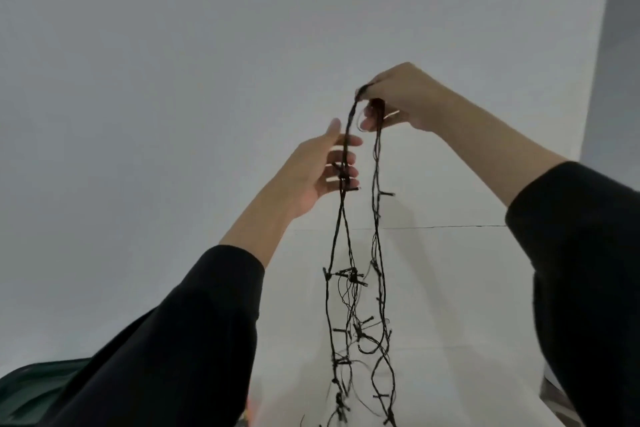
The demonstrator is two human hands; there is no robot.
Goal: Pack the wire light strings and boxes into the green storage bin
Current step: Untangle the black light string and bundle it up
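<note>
The wire light string (360, 288) hangs in the air at the middle of the view, lifted high against a plain pale wall (173, 62). It is doubled over, so two long runs drop from the top toward six o'clock, with small bulbs sticking out sideways and a loose tangle lower down. Holding it up this way probably lets its own weight pull the loops straight, which would make it easier to gather into a neat bundle for packing.

At about one o'clock from the string's middle, the right hand (405, 97) carries the weight: its fingers (372, 120) are pinching the folded top of the wire. Just below, toward eleven o'clock, the left hand (322, 170) has its fingers spread, the left-hand run lying across them; it seems to be sorting or guiding that run rather than gripping.

Far down at seven o'clock, a corner of the green storage bin (41, 388) shows behind the left sleeve (180, 340). No boxes are visible.
</note>
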